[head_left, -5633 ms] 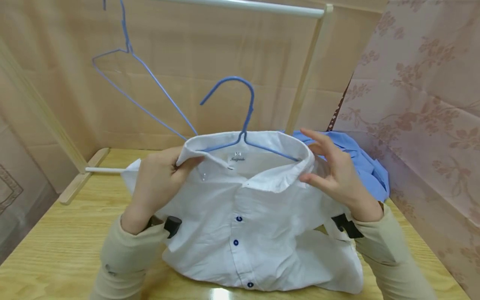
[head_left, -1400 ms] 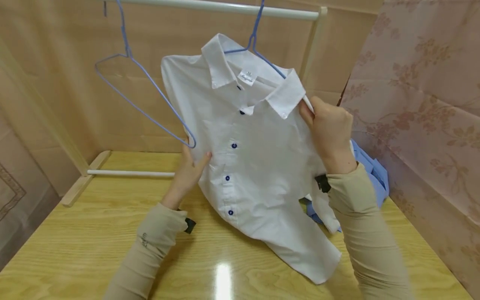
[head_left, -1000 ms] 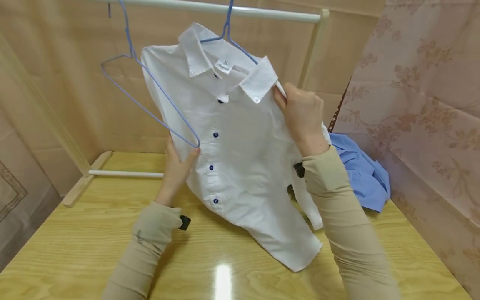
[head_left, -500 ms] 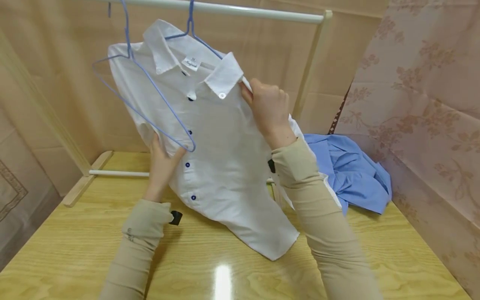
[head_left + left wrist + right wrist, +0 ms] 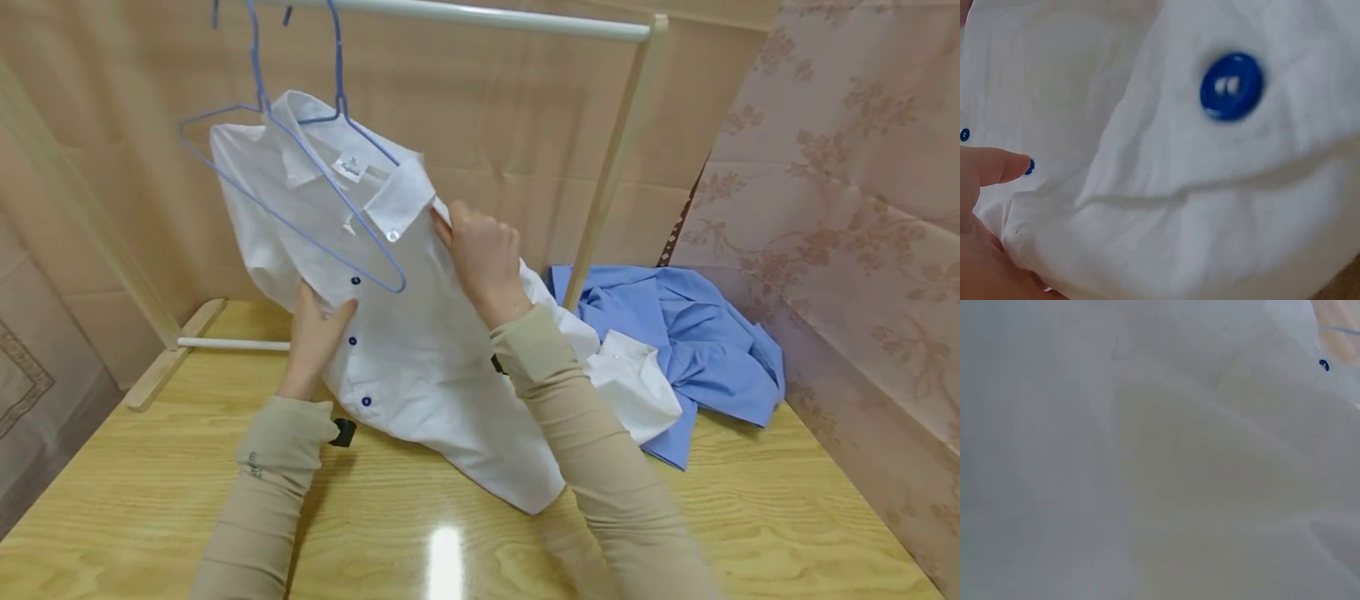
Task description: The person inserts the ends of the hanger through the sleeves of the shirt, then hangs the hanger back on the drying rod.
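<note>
The white shirt [image 5: 420,367] hangs on a blue hanger [image 5: 341,108] whose hook is over the white rail [image 5: 480,17], while its lower hem rests on the wooden surface [image 5: 150,500]. The right hand [image 5: 483,262] has its fingers curled tight around the shirt's shoulder just beside the collar [image 5: 401,200], clamped on the cloth. The left hand [image 5: 315,333] holds the front edge of the shirt lower down, thumb laid over the fabric near the row of blue buttons [image 5: 352,340], fingers behind the cloth; the left wrist view shows a fingertip [image 5: 997,169] touching the white fabric next to a small blue button [image 5: 1029,166], with a larger one [image 5: 1232,86] close to the lens. The right wrist view shows only white cloth.

A second, empty blue hanger [image 5: 300,200] hangs from the same rail and lies across the shirt front, its lower corner just above the left thumb. To the right of the right hand's fingers, beyond the rack's wooden upright [image 5: 607,175], a crumpled blue garment [image 5: 690,350] lies on the surface, touching the shirt's trailing sleeve [image 5: 633,387].
</note>
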The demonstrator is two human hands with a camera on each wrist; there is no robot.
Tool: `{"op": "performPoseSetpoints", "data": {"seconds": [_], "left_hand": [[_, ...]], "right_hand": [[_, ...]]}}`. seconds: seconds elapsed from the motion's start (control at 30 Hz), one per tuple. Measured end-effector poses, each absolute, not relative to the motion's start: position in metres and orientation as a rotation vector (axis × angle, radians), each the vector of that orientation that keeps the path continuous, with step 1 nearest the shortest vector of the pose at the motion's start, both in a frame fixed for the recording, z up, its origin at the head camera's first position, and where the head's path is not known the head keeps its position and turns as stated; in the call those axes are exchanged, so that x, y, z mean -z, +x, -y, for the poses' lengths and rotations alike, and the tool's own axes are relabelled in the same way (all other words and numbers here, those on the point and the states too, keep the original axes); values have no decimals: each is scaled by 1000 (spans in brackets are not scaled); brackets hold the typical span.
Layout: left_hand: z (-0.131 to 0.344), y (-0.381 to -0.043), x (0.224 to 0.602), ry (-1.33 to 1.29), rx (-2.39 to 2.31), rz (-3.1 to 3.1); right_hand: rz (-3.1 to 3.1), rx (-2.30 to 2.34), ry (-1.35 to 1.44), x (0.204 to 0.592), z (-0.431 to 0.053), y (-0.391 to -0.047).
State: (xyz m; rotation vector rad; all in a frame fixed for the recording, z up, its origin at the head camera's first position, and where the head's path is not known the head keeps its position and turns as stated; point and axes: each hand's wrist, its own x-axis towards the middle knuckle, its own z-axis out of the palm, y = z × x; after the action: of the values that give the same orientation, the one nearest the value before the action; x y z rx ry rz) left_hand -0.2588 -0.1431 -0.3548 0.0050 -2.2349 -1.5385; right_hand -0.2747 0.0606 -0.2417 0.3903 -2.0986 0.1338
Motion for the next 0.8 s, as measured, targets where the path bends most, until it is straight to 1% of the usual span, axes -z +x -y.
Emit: {"op": "performPoseSetpoints", "data": {"seconds": [0.17, 0.33, 0.43, 0.6, 0.8], "left_hand": [[144, -259, 355, 55, 1524, 2262], [140, -257, 351, 89, 1489, 2255], [137, -255, 351, 135, 1449, 2268], [130, -253, 350, 164, 1341, 2277], [122, -251, 349, 189, 1260, 2289]], "right_hand": [[2165, -258, 417, 252, -58, -274], [2211, -508, 451, 260, -67, -274], [2255, -634, 425, 266, -76, -269], [2395, -773, 302, 276, -99, -253], [2368, -844, 337, 297, -124, -242]]}}
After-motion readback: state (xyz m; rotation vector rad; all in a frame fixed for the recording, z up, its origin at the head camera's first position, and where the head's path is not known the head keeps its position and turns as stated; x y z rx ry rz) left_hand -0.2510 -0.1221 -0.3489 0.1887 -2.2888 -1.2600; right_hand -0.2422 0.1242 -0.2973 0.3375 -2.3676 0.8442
